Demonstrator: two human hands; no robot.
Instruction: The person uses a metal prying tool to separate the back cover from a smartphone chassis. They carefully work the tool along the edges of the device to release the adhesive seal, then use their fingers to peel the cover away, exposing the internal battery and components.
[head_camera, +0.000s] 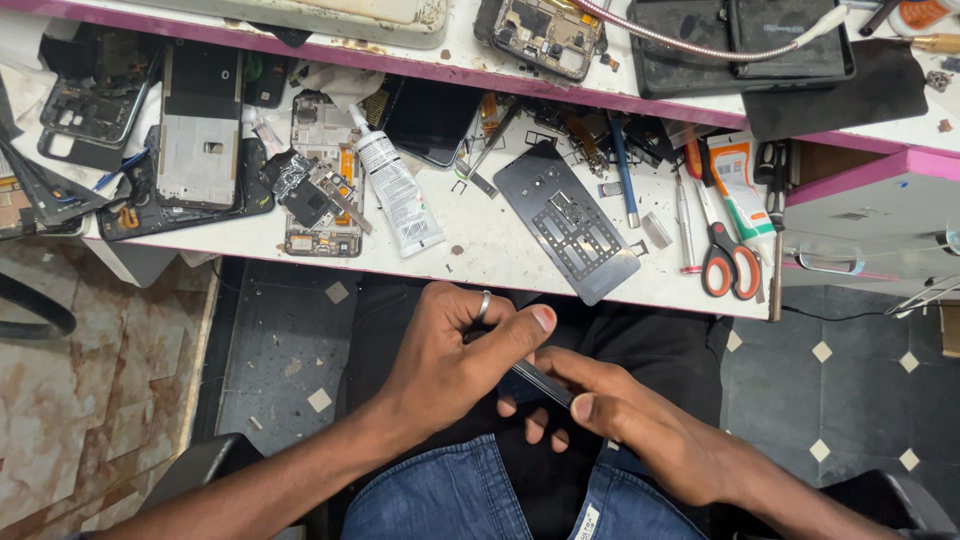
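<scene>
Both hands pinch the tweezers (540, 382) (over the lap): left hand (450, 360) above, right hand (630, 415) below.

A white glue tube (398, 193) with dark print lies centre-left on the worktop (500, 245); an orange-and-white blister pack (738, 183) sits right, beside red-handled scissors (727, 262).

Both hands (455, 350) (610, 405) together, fingers pinched
</scene>
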